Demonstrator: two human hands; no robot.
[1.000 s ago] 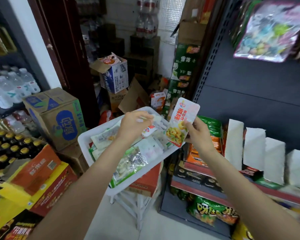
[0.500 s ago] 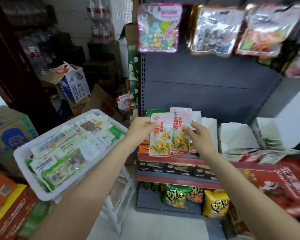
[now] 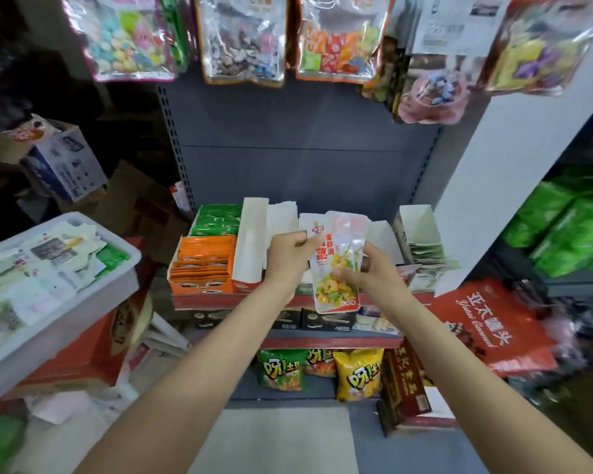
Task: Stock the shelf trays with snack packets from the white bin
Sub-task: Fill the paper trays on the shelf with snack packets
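Snack packets (image 3: 336,265) are held upright in front of the shelf, long axis near vertical and tilted slightly, printed face toward the camera, sealed red-logo end up and the yellow food picture at the lower end. Two overlapped packets appear to be present; the exact count cannot be told. The left hand (image 3: 286,260) is clamped on the upper left edge, fingers curled round it. The right hand (image 3: 373,271) pinches the packets from the right side at mid-height, its fingers (image 3: 343,273) laid across the front face. Both forearms are raised from the lower frame edge and converge at the packets.

Directly behind the packets, white shelf trays (image 3: 250,241) are seen standing in a row on the upper shelf. To their left an orange tray (image 3: 202,265) full of orange packets sits at the shelf front, with green packets (image 3: 216,220) behind it. A further white tray (image 3: 421,234) with flat pale packets stands at the right end.

On the lower shelf, green and yellow crisp bags (image 3: 356,374) are noted. Clear candy bags (image 3: 242,39) hang along the top of the grey back panel.

The white bin (image 3: 93,295), well apart at far left, rests on a red carton and is filled with loose pale packets
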